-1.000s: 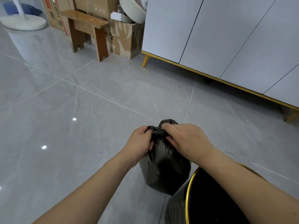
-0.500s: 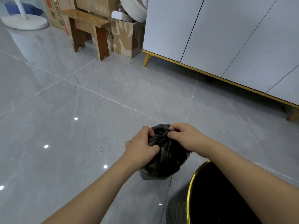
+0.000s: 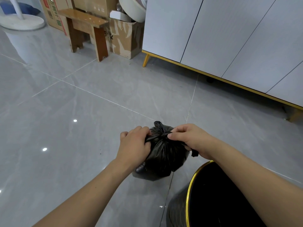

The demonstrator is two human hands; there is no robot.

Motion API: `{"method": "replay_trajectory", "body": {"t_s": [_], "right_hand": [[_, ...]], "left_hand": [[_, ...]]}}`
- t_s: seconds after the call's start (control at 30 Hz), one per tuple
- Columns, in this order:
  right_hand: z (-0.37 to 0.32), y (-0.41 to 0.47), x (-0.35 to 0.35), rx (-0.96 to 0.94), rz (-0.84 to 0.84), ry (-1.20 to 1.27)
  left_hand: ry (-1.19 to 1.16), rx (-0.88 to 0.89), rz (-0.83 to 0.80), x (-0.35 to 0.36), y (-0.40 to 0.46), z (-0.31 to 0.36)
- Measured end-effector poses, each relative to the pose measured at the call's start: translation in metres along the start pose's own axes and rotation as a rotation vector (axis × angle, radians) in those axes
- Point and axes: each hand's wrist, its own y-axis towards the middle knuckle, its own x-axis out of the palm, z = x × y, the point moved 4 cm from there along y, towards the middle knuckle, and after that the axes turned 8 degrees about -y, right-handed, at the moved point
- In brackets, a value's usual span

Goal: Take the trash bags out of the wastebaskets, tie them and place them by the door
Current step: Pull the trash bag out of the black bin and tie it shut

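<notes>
Fingers: While both of our hands are working at the top of the bag, we are pinching gathered plastic on either side; the left hand (image 3: 133, 147) is curling round a drawn-out strand, and the right hand (image 3: 191, 140) is holding the opposite strand with thumb and fingers closed on it.
Knot: it is sitting between our fingertips, on the crown of the crinkled black plastic trash bag (image 3: 164, 155), so the coming pull, we judge, is running left to right, each hand drawing outward.
Nearer hand: both are touching the knot; neither is clearly closer.
Bag: it is resting upright on the glossy grey tiled floor (image 3: 82, 128), just beside the black gold-rimmed wastebasket (image 3: 193, 181).
Hidden: our hands are covering the strand ends; the wastebasket is cut off at the frame edge; no door is showing.
</notes>
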Motion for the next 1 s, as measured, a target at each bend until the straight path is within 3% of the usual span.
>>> {"method": "replay_trajectory", "body": {"t_s": [0.13,0.23,0.43,0.73,0.87,1.0], "right_hand": [[-0.001,-0.002,-0.004,-0.052,0.11,-0.077],[-0.004,-0.003,-0.001,-0.039,0.099,-0.117],[-0.002,-0.002,0.005,0.165,0.013,-0.011],[-0.002,-0.001,0.008,0.184,-0.074,0.129],[-0.001,0.0,0.009,0.141,-0.138,0.171],[-0.001,0.003,0.007,0.123,-0.134,0.176]], "left_hand": [[-0.023,0.0,-0.013,-0.003,0.002,0.005],[-0.068,-0.029,0.007,-0.008,0.004,0.008],[-0.455,-0.034,-0.067,-0.019,-0.01,0.022],[-0.117,0.319,0.024,-0.019,-0.023,0.02],[-0.308,0.202,0.018,-0.03,-0.022,0.016],[-0.701,-0.072,0.003,-0.035,-0.019,0.01]]}}
